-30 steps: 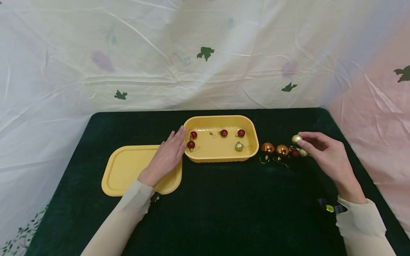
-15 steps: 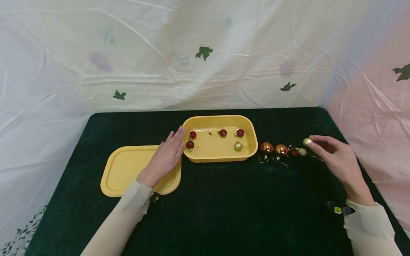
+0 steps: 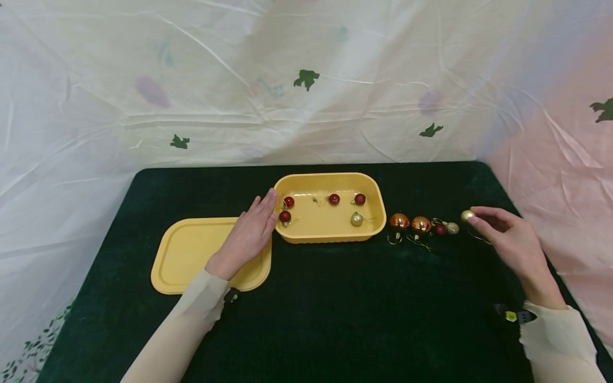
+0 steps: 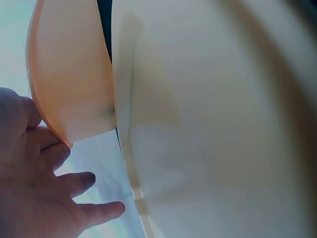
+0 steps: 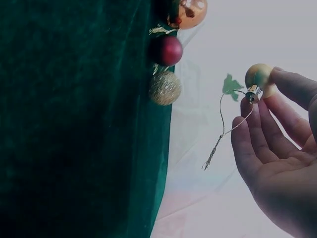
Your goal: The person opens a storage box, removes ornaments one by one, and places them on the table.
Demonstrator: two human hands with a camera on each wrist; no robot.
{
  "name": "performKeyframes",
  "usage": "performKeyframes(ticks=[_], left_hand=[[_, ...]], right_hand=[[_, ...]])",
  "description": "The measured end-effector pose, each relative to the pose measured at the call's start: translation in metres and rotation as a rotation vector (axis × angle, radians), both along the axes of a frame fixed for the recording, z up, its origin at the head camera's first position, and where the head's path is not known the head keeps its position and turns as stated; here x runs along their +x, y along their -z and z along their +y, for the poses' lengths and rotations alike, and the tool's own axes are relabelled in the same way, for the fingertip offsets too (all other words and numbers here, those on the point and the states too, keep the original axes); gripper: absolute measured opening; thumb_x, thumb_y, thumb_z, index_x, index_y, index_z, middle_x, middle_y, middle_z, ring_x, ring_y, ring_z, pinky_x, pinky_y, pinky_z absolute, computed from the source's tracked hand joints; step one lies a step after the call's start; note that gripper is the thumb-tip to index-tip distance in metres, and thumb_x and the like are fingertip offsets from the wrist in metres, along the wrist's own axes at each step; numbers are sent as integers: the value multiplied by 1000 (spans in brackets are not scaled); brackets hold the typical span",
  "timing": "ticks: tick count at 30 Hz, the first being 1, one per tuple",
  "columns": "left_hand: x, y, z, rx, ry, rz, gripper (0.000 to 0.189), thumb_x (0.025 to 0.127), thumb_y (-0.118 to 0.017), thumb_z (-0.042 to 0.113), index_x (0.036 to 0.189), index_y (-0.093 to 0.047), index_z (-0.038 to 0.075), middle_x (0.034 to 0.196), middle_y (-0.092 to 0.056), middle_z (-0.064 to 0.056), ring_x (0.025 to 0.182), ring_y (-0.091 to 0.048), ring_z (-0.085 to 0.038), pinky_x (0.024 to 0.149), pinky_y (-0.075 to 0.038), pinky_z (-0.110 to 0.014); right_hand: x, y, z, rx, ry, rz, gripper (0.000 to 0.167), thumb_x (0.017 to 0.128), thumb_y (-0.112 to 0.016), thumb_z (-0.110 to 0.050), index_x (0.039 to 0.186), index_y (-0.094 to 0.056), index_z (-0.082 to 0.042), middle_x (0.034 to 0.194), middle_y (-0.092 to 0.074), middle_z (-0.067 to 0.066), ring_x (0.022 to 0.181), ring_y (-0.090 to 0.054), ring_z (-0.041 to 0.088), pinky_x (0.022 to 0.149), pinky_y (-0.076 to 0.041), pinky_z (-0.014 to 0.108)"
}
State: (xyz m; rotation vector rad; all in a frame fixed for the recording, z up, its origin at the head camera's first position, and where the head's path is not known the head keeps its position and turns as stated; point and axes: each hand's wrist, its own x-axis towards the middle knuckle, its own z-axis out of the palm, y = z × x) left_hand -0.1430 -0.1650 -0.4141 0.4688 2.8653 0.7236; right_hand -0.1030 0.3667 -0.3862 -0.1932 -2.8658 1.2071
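Observation:
My right hand pinches a small gold Christmas bauble between thumb and fingers; in the right wrist view its cord loop dangles below the cap. To its left, a row on the table holds two copper baubles, a dark red bauble and a glittery gold bauble. My left hand lies with straight fingers against the left side of the yellow box. Several red baubles and one gold glitter bauble sit inside that box.
A yellow lid lies flat left of the box, partly under the left forearm and hand. Dark green cloth covers the table. Behind it hangs a pale patterned curtain.
The right hand has moved to the right and slightly toward the person with the gold bauble, away from the row. The left hand has stayed at the box.

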Motion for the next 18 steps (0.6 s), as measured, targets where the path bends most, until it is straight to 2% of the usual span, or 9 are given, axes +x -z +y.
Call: performKeyframes(ticks=[8, 15, 18], left_hand=[[-1, 1, 0, -9, 1, 2, 62, 114, -31, 41, 168, -10, 20, 173, -5, 4, 159, -12, -33, 120, -20, -66], [-1, 0, 0, -6, 2, 2, 62, 114, -31, 41, 168, -10, 20, 173, -5, 4, 159, -12, -33, 121, -20, -66], [-1, 0, 0, -6, 2, -1, 62, 114, -31, 42, 168, -10, 20, 173, -5, 5, 159, -12, -32, 121, -20, -66]], right_hand=[[-2, 6, 8, 22, 8, -17, 53, 101, -64, -49, 136, -64, -10, 109, -58, -27, 93, -56, -5, 69, -45, 13], [-5, 11, 13, 37, -3, -16, 52, 101, -64, -48, 134, -64, -7, 103, -58, -30, 89, -56, -8, 66, -46, 14], [-7, 14, 16, 67, -5, -23, 53, 102, -63, -49, 134, -64, -6, 104, -62, -23, 86, -56, -9, 64, -48, 17]])
